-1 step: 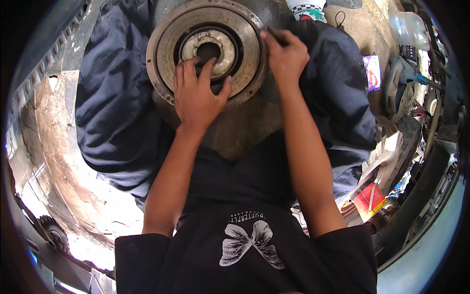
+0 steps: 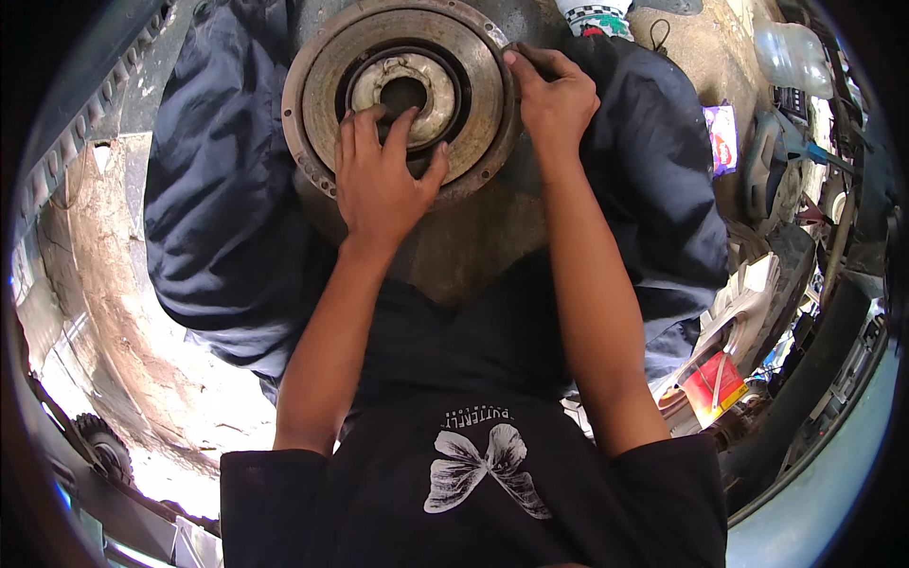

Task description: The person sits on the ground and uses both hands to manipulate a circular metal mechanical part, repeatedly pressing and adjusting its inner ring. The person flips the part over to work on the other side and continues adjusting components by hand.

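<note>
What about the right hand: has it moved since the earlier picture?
Yes, slightly: the right hand has its thumb and forefinger a little nearer the picture's top, judged against the round metal disc.

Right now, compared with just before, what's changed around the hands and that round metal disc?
The right hand has edged very slightly up the picture, along the outer rim of the round metal disc. I see nothing newly taken hold of or let go. The left hand still has its fingers at the pale centre ring, and the disc looks essentially unmoved.
</note>
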A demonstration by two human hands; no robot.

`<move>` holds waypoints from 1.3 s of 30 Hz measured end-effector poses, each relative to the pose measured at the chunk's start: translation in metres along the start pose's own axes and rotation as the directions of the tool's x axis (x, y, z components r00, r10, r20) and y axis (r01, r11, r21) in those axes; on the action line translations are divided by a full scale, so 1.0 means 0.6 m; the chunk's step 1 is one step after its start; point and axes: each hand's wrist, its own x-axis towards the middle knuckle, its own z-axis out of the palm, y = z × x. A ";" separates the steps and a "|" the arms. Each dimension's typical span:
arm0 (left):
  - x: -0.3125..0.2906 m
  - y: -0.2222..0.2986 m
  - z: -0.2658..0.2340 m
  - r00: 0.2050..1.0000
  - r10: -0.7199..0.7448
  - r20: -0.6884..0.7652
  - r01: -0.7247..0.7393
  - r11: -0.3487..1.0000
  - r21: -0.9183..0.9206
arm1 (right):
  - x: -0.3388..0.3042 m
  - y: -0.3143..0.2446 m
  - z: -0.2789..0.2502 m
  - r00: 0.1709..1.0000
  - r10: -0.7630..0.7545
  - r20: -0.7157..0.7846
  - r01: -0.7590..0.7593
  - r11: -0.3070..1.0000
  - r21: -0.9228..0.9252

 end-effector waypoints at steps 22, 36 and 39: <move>0.002 -0.008 -0.007 1.000 0.017 -0.011 -0.019 0.994 -0.111 | -0.014 -0.006 0.006 0.944 -0.319 -0.084 0.312 0.946 -0.083; -0.001 -0.008 -0.004 1.000 -0.007 -0.004 0.007 0.995 -0.100 | -0.067 -0.004 -0.004 0.989 -0.135 -0.061 0.134 0.991 -0.015; 0.005 -0.008 -0.005 1.000 0.005 -0.007 -0.005 0.993 -0.118 | -0.025 0.000 0.023 0.938 -0.303 -0.171 0.288 0.952 -0.105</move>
